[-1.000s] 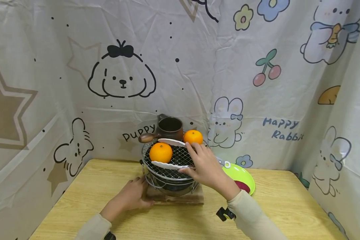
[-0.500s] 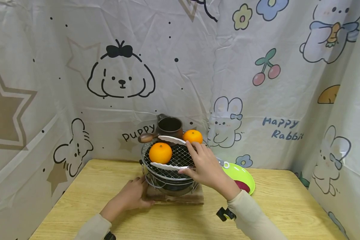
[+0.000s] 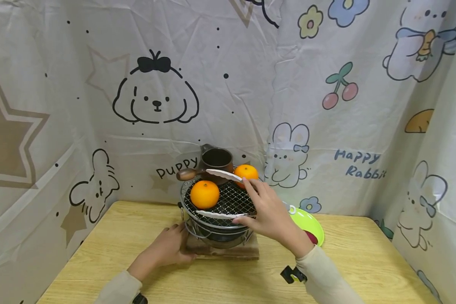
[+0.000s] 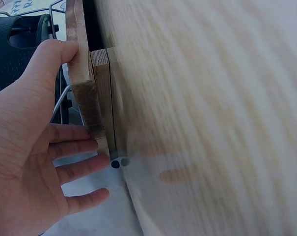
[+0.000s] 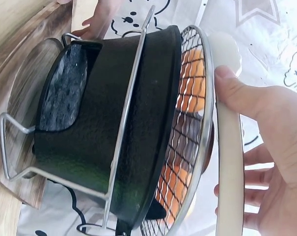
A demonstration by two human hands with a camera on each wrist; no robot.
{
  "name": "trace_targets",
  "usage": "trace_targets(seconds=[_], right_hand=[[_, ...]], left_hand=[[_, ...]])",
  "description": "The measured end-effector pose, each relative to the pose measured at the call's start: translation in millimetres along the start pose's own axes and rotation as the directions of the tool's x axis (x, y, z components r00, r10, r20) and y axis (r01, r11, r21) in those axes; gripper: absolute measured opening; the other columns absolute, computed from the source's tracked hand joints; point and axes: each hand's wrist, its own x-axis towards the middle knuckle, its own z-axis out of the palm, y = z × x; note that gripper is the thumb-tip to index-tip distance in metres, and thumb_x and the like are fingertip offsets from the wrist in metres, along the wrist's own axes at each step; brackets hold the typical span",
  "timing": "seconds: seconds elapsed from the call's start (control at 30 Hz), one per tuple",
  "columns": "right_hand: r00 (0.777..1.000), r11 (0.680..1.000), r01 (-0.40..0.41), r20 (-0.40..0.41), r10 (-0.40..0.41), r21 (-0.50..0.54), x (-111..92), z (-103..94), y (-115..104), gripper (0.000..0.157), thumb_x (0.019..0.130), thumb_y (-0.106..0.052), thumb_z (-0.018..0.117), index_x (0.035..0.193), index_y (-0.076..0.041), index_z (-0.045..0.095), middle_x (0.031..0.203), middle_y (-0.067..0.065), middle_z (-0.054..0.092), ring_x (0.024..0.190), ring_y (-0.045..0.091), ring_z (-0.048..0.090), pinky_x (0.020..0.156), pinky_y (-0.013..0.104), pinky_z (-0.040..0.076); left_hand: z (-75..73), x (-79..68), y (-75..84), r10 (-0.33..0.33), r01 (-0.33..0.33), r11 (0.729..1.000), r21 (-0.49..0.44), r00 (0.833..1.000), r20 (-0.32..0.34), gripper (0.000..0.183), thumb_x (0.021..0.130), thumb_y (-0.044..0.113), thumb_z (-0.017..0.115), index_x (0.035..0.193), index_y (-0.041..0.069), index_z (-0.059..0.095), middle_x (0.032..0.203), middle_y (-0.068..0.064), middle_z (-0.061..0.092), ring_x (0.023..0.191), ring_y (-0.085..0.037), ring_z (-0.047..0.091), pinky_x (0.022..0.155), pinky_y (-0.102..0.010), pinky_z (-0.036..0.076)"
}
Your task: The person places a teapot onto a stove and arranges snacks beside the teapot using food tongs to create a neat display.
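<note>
My right hand (image 3: 267, 209) holds a pair of tongs (image 3: 223, 174) with white scalloped tips, thumb on one arm and fingers at the other. The tongs' arms are spread over the wire grill net (image 3: 233, 198), one tip behind and one in front of the nearer orange mandarin (image 3: 204, 194). A second mandarin (image 3: 247, 170) sits at the back right of the net, partly covered by that hand's fingers. My left hand (image 3: 167, 247) grips the left corner of the wooden board (image 3: 228, 252) under the black stove (image 5: 109, 118); its thumb (image 4: 65, 51) presses the board's edge.
A brown side-handled teapot (image 3: 216, 159) stands at the back of the net. On the right, a green plate (image 3: 313, 223) lies on the table (image 3: 357, 253), bearing a dark red item (image 3: 312, 236), partly behind the right arm. Patterned cloth (image 3: 228, 105) surrounds the table.
The right hand and tongs have shifted slightly right, away from the nearer mandarin, and the tongs' arms have spread wider. The mandarin stays on the net, and the left hand holds its place.
</note>
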Motion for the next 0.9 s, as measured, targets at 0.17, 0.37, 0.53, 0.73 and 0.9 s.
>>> trace_targets(seconds=[0.17,0.37,0.53,0.73,0.9], right_hand=[[0.998,0.999,0.036,-0.056,-0.035,0.01,-6,-3.9,11,0.114,0.069,-0.05,0.091,0.156,0.001,0.037,0.143,0.023,0.052,0.129,0.038,0.053,0.109,0.051,0.046],[0.995,0.999,0.025,-0.094,-0.022,0.027,-11,-8.4,23,0.118,0.065,-0.046,0.094,0.156,0.001,0.035,0.141,0.023,0.054,0.126,0.038,0.055,0.106,0.051,0.048],[0.993,0.999,0.018,-0.116,-0.013,0.043,-15,-14.8,33,0.119,0.064,-0.043,0.095,0.157,0.001,0.034,0.14,0.024,0.055,0.125,0.039,0.055,0.105,0.052,0.049],[0.995,0.999,-0.022,-0.1,0.027,0.049,-21,-23.5,40,0.117,0.064,-0.044,0.095,0.156,0.0,0.036,0.141,0.024,0.054,0.126,0.04,0.055,0.106,0.055,0.048],[0.995,0.996,-0.05,-0.083,0.056,0.072,-30,-29.6,45,0.114,0.066,-0.04,0.095,0.157,-0.003,0.036,0.144,0.022,0.051,0.129,0.039,0.052,0.107,0.055,0.047]], left_hand=[[1.5,2.1,-0.5,0.012,-0.011,1.0,0.024,1.0,-0.022,0.091,0.074,0.061,0.077,0.135,-0.004,0.058,0.135,-0.023,0.061,0.105,-0.037,0.063,0.083,-0.057,0.055],[1.4,2.9,0.6,0.024,-0.022,0.999,0.036,0.999,-0.038,0.088,0.074,0.06,0.078,0.132,-0.003,0.06,0.13,-0.02,0.064,0.101,-0.035,0.064,0.081,-0.055,0.056],[0.7,2.2,1.5,0.012,-0.012,1.0,0.008,1.0,-0.009,0.089,0.074,0.06,0.078,0.133,-0.004,0.059,0.132,-0.022,0.062,0.105,-0.037,0.063,0.083,-0.057,0.055],[1.6,1.5,-0.5,0.008,-0.008,1.0,0.005,1.0,0.0,0.091,0.075,0.061,0.078,0.136,-0.004,0.057,0.136,-0.023,0.06,0.108,-0.039,0.063,0.085,-0.058,0.055],[2.9,1.3,-2.1,0.012,-0.012,1.0,0.027,1.0,-0.005,0.091,0.075,0.062,0.077,0.135,-0.004,0.058,0.135,-0.024,0.061,0.107,-0.039,0.064,0.083,-0.057,0.056]])
